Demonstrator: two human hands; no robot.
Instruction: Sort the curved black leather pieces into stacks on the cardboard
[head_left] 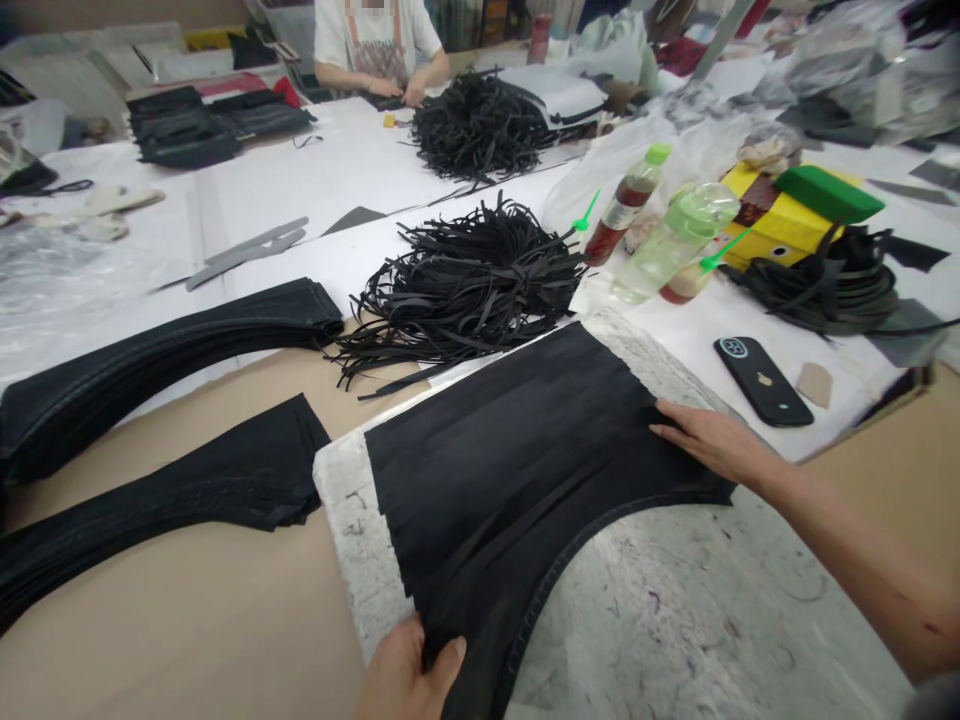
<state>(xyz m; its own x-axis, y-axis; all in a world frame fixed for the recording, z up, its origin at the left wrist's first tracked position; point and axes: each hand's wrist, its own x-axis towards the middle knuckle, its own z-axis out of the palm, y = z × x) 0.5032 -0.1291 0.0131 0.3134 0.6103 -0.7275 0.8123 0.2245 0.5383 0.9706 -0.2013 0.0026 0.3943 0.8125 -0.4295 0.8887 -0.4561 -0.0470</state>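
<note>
A wide black fabric piece (510, 440) with a curved, stitched lower edge lies over a pale, stained slab (660, 600). Its near left part is pinched between the thumb and fingers of my left hand (411, 665), at the bottom of the view. My right hand (701, 435) rests at the piece's right edge, with its fingertips on the fabric and its thumb and fingers close together. Whether those fingers grip the edge or only press on it is hard to tell. Creases run across the fabric between my hands.
Stacks of curved black pieces (172, 480) lie left. Behind the slab is a heap of black strips (480, 280). Bottles (622, 205), a phone (763, 380) and a yellow box (780, 225) stand or lie right. Across the table, a person (379, 50) handles something dark.
</note>
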